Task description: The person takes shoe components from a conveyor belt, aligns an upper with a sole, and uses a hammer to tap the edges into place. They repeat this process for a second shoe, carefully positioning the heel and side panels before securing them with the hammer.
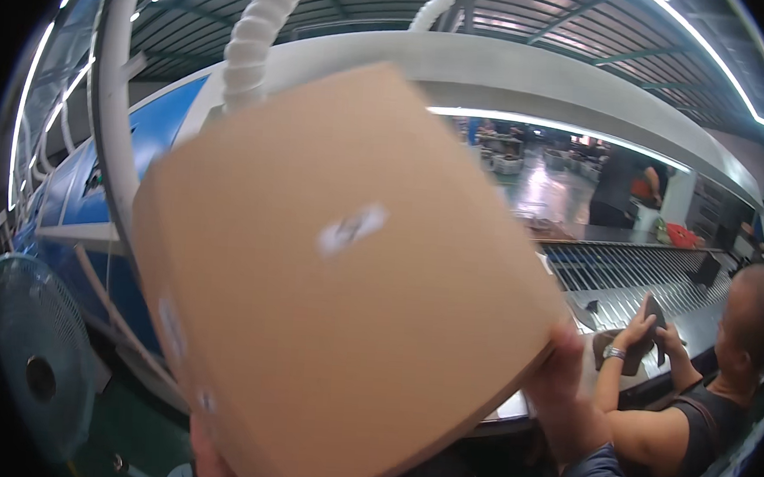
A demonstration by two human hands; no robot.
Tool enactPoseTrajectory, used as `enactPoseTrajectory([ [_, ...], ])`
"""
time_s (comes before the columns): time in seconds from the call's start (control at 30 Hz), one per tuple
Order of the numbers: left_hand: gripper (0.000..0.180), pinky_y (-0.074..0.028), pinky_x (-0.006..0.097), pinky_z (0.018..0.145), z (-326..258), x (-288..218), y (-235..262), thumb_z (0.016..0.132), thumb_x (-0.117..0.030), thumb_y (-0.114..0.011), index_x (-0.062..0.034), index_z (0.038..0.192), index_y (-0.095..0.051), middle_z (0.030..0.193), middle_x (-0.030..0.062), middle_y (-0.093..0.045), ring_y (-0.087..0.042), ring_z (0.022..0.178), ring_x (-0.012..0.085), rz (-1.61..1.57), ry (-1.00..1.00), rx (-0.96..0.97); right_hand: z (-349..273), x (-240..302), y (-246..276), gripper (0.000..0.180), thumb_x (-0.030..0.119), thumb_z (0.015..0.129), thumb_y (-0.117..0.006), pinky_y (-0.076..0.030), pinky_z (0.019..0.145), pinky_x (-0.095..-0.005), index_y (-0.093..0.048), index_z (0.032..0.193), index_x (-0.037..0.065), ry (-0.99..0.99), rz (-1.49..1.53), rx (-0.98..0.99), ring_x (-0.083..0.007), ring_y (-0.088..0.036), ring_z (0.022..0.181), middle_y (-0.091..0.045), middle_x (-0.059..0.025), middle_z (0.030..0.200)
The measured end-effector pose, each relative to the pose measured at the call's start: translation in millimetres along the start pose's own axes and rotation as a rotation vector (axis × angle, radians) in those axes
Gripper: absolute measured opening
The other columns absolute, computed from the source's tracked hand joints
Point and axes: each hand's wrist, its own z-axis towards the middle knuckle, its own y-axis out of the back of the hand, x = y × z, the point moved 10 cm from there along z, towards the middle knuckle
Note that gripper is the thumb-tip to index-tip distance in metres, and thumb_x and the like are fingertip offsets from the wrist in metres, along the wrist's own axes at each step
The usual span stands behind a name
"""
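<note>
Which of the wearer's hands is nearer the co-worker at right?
The right hand, at the right corner of the carton; the left hand is low at its left side.

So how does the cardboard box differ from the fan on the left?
The cardboard box is brown and flat-sided; the fan is round, with a blue-grey grille. The box is held between the left hand and right hand; neither touches the fan.

Counts: cardboard box (352, 298), 1; wearer's hands (562, 372), 2; caged fan (48, 332), 1; co-worker at right (663, 431), 1; corrugated white hoses (259, 34), top centre, 2.
</note>
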Motion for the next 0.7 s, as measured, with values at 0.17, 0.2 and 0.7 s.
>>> enactPoseTrajectory([
  [0.17, 0.056, -0.069, 0.048, 0.086, 49.0, 18.4, -158.3, 0.107, -0.022, -0.069, -0.0018, 0.155, -0.049, 0.140, 0.0216, -0.065, -0.073, 0.122, 0.0388, -0.132, 0.238, 0.245, 73.8, 129.5, 44.8, 0.049, 0.043, 0.115, -0.052, -0.058, 0.109, -0.0444, -0.062, 0.145, 0.005, 0.378, 0.149, -0.156, -0.0250, -0.071, 0.126, -0.072, -0.0116, 0.135],
  [0.2, 0.051, -0.069, 0.050, 0.088, 52.8, 41.1, -176.9, 0.109, -0.021, -0.066, -0.0022, 0.154, -0.051, 0.140, 0.0216, -0.065, -0.073, 0.122, 0.0378, -0.132, 0.311, 0.312, 92.1, 171.9, 52.2, 0.053, 0.047, 0.115, -0.053, -0.060, 0.107, -0.0414, -0.062, 0.146, 0.006, 0.395, 0.087, 0.058, -0.0244, -0.072, 0.123, -0.072, -0.0106, 0.135],
  [0.7, 0.041, -0.065, 0.035, 0.088, 7.7, 194.9, -167.0, 0.110, -0.017, -0.068, 0.0023, 0.146, -0.062, 0.133, 0.0151, -0.071, -0.075, 0.115, 0.0254, 0.074, 0.655, 0.352, 404.6, 243.8, 62.3, 0.048, 0.053, 0.110, -0.054, -0.063, 0.098, -0.0573, -0.062, 0.142, 0.018, 0.353, -0.739, -0.471, -0.0338, -0.068, 0.122, -0.064, -0.0128, 0.141],
])
